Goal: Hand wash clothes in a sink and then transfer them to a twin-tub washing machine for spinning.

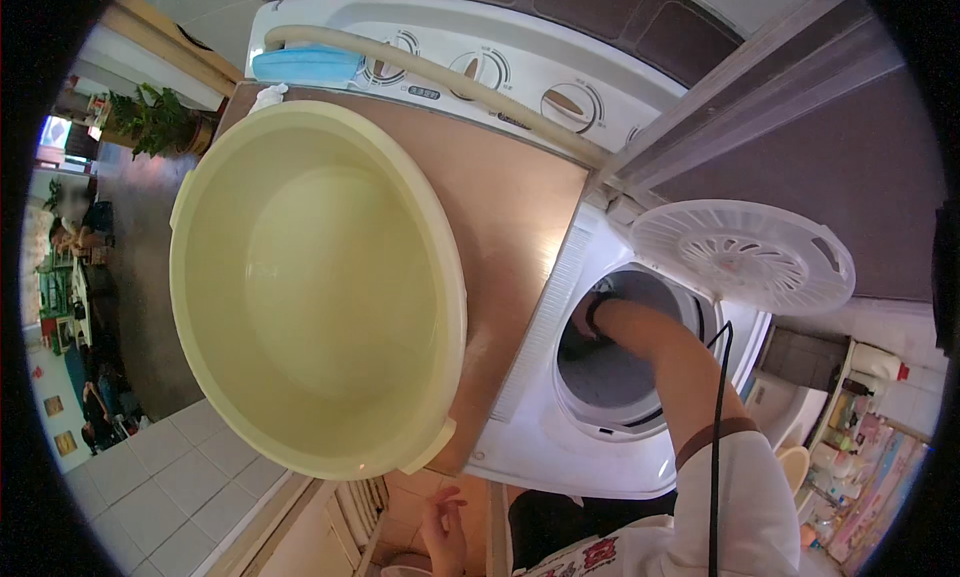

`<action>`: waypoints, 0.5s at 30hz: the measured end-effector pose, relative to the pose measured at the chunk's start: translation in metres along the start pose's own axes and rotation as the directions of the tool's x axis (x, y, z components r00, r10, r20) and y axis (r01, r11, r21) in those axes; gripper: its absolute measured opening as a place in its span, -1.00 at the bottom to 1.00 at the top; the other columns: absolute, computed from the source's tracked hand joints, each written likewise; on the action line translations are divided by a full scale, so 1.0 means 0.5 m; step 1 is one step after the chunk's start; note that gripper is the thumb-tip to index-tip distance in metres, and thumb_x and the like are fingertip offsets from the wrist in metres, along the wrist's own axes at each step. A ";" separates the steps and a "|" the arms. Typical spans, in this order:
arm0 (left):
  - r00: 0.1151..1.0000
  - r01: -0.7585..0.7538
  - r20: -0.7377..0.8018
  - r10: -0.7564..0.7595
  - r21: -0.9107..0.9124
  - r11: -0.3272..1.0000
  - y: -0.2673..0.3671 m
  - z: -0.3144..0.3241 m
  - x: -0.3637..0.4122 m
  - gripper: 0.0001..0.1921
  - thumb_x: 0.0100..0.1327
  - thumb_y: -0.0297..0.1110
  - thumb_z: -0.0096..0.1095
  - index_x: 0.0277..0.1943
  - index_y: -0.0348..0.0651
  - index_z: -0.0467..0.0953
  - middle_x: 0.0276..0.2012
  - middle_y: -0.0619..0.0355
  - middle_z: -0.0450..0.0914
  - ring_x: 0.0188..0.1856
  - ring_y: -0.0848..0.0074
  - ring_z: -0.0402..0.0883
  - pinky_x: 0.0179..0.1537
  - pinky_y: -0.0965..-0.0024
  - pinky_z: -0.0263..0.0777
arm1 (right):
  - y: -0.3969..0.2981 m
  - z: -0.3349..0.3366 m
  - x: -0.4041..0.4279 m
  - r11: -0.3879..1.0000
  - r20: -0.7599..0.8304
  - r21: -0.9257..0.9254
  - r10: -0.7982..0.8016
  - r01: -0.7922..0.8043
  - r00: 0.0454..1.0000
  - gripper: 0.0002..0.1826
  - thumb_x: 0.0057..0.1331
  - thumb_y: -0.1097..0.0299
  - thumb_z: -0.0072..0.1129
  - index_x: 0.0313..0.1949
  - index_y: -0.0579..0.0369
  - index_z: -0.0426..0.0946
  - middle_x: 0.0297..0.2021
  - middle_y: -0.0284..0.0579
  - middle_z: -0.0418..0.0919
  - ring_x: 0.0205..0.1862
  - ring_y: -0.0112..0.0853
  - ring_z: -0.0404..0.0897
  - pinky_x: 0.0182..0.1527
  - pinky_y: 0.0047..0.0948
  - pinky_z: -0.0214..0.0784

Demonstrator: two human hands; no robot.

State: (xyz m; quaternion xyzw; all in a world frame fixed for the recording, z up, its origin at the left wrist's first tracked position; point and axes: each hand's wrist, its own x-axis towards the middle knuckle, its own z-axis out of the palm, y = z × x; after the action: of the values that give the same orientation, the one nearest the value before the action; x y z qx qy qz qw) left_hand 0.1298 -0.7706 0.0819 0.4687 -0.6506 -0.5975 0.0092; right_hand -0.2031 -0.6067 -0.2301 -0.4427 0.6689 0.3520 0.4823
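My right arm reaches down into the spin tub [637,385] of a white twin-tub washing machine [540,457]. Deep in shadow, my right hand [583,316] is partly hidden, and whether it grips anything does not show. A dark band [592,314] circles that wrist. My left hand [444,528] hangs low in front of the machine, holding nothing, fingers loosely apart. A large pale yellow plastic basin [322,292] with no visible contents sits on the brown board [517,194] covering the machine's left side. Hinged upright behind the tub stands a translucent slotted inner lid [742,258].
A beige hose [442,74] lies across the control panel [525,89] beside a blue face mask [307,65]. At the right are shelves with bottles [874,363]. To the left, people [97,404] and a potted plant [161,119] appear in another room. A black cable [718,427] hangs before my right arm.
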 end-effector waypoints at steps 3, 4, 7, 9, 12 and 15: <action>0.999 0.053 -0.010 -0.053 0.023 0.998 0.016 0.009 0.002 -0.81 0.34 -0.44 -0.15 -0.08 -0.36 0.34 -0.12 -0.03 0.45 -0.21 0.40 0.51 -0.16 0.35 0.43 | -0.018 0.036 0.042 1.000 -0.007 -0.010 0.009 -0.009 1.000 -0.56 0.05 0.32 0.15 -0.01 -0.10 0.50 -0.05 -0.18 0.52 -0.06 -0.12 0.51 -0.19 -0.02 0.36; 0.992 0.126 0.001 -0.126 0.103 0.987 0.026 0.017 0.014 -0.81 0.34 -0.45 -0.15 -0.09 -0.35 0.35 -0.13 -0.03 0.46 -0.22 0.40 0.52 -0.16 0.34 0.43 | -0.016 0.063 0.051 0.999 -0.003 0.012 0.041 -0.041 0.999 -0.57 0.05 0.32 0.15 -0.01 -0.10 0.50 -0.05 -0.19 0.52 -0.06 -0.12 0.51 -0.19 -0.01 0.36; 0.992 0.113 0.051 -0.120 0.121 0.986 -0.001 0.018 0.018 -0.82 0.34 -0.46 -0.15 -0.08 -0.34 0.35 -0.14 -0.04 0.47 -0.22 0.41 0.52 -0.16 0.35 0.43 | -0.032 0.080 0.094 0.999 -0.029 0.009 0.051 -0.050 0.998 -0.57 0.05 0.32 0.15 -0.02 -0.10 0.50 -0.06 -0.19 0.52 -0.06 -0.11 0.51 -0.20 0.01 0.36; 0.996 0.073 0.047 -0.078 0.113 0.991 -0.016 0.019 0.021 -0.82 0.33 -0.46 -0.15 -0.08 -0.33 0.35 -0.13 -0.04 0.48 -0.22 0.41 0.53 -0.17 0.36 0.43 | -0.036 0.095 0.102 0.997 -0.043 0.019 0.072 -0.071 0.996 -0.57 0.05 0.32 0.15 -0.02 -0.10 0.51 -0.06 -0.19 0.52 -0.06 -0.10 0.51 -0.20 0.02 0.35; 0.998 0.019 0.051 -0.025 0.113 0.993 -0.004 0.014 0.021 -0.83 0.33 -0.48 -0.15 -0.08 -0.32 0.36 -0.12 -0.03 0.48 -0.22 0.41 0.54 -0.18 0.38 0.43 | -0.025 0.070 0.106 0.996 -0.069 0.006 0.089 -0.089 0.994 -0.58 0.05 0.32 0.16 -0.02 -0.10 0.51 -0.06 -0.20 0.53 -0.06 -0.10 0.50 -0.21 0.05 0.35; 0.998 0.003 0.059 -0.010 0.126 0.992 0.037 0.007 0.010 -0.85 0.29 -0.55 -0.12 -0.10 -0.31 0.35 -0.14 0.01 0.49 -0.23 0.44 0.54 -0.20 0.45 0.40 | -0.018 0.023 0.081 0.995 -0.085 0.002 0.104 -0.104 0.991 -0.58 0.06 0.32 0.16 -0.03 -0.10 0.51 -0.06 -0.20 0.53 -0.06 -0.09 0.50 -0.21 0.07 0.35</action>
State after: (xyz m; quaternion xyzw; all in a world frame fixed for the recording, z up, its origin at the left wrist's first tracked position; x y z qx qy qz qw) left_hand 0.1139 -0.7741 0.0927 0.4525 -0.6853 -0.5691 -0.0417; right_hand -0.1970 -0.6099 -0.2725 -0.4225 0.7106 0.3584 0.4337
